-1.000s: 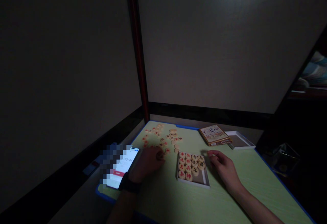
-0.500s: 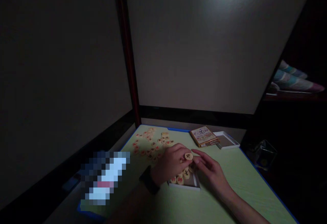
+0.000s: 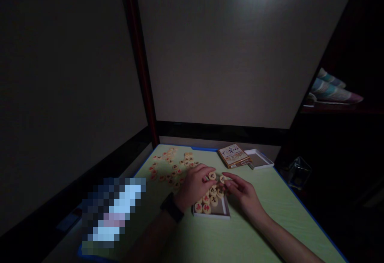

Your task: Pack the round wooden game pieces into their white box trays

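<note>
My left hand (image 3: 194, 186), with a dark band on its wrist, pinches a round Chinese chess piece (image 3: 212, 175) between thumb and fingers above the far end of a shallow white-rimmed box tray (image 3: 212, 215). Close by on the right, my right hand (image 3: 243, 193) grips a second chess piece (image 3: 223, 179) at its fingertips. Both pieces have dark characters on their faces. Inside the tray, several pieces lie flat, among them a red-marked piece (image 3: 207, 208) and a dark-marked piece (image 3: 213, 199). My hands hide the tray's far part.
Loose chess pieces (image 3: 175, 167) are scattered across the far left of the green table (image 3: 255, 235). A printed game box (image 3: 233, 155) and a second white tray (image 3: 259, 159) lie at the back right. A blurred-out bright screen (image 3: 120, 211) sits at the left edge. Walls stand behind.
The view has shifted slightly. My hands have drawn a little apart, and one piece now shows in each, where before only one piece was plainly visible between them.
</note>
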`<act>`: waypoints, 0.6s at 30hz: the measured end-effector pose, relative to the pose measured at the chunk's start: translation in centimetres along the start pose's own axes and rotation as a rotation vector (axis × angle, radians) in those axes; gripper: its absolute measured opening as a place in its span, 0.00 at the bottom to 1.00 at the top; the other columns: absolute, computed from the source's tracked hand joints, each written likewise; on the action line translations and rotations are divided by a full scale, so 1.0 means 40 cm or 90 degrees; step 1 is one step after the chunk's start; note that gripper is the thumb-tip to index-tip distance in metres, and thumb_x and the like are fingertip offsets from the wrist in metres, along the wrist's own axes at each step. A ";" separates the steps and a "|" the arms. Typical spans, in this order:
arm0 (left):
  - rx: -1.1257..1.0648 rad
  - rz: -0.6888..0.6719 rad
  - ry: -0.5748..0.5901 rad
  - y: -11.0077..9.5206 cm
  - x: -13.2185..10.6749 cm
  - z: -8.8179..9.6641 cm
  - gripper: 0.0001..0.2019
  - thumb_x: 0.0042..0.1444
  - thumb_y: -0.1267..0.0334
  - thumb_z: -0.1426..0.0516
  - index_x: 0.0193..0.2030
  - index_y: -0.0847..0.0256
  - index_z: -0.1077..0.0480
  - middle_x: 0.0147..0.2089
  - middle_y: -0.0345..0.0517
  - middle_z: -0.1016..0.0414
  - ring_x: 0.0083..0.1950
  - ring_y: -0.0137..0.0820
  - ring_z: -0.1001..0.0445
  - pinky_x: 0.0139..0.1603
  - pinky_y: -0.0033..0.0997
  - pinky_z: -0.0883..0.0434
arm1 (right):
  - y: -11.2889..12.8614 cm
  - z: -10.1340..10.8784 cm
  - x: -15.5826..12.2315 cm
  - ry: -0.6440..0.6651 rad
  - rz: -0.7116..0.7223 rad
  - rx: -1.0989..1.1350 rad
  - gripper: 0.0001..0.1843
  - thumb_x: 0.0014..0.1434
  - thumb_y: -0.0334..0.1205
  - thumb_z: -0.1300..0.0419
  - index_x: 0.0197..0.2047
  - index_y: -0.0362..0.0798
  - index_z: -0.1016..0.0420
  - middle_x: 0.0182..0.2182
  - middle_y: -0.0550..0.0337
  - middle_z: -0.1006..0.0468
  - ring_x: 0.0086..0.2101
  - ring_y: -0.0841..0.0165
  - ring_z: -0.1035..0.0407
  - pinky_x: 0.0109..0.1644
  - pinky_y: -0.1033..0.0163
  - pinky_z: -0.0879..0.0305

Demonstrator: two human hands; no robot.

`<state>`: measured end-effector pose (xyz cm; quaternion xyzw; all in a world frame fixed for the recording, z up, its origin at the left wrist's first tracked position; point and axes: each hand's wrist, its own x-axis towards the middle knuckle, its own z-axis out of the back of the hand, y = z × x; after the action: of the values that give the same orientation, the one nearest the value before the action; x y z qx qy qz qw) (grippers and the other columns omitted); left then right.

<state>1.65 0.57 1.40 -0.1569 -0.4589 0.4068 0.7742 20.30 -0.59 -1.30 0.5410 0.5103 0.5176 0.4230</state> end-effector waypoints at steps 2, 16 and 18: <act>-0.011 0.006 -0.004 0.002 0.002 0.007 0.12 0.48 0.73 0.35 0.40 0.59 0.22 0.40 0.44 0.24 0.37 0.28 0.26 0.38 0.25 0.27 | 0.001 0.001 0.001 0.001 0.001 -0.009 0.34 0.40 0.61 0.29 0.45 0.45 0.21 0.28 0.54 0.19 0.30 0.63 0.27 0.36 0.59 0.31; -0.127 0.136 0.127 -0.015 -0.021 -0.036 0.10 0.47 0.71 0.38 0.38 0.60 0.23 0.41 0.41 0.26 0.32 0.24 0.27 0.32 0.22 0.28 | 0.017 -0.001 -0.002 -0.073 -0.005 0.026 0.30 0.36 0.56 0.25 0.39 0.45 0.23 0.23 0.62 0.24 0.24 0.70 0.35 0.30 0.64 0.39; -0.055 0.105 0.155 -0.025 -0.025 -0.029 0.09 0.46 0.69 0.36 0.36 0.59 0.23 0.36 0.39 0.27 0.32 0.25 0.29 0.34 0.24 0.29 | 0.022 -0.002 -0.003 -0.086 0.003 0.007 0.30 0.37 0.57 0.26 0.39 0.45 0.23 0.22 0.62 0.25 0.23 0.71 0.36 0.29 0.64 0.40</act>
<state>2.83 -0.67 0.80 -0.2750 -0.3643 0.4270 0.7807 20.32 -0.81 -0.43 0.5786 0.4822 0.4777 0.4522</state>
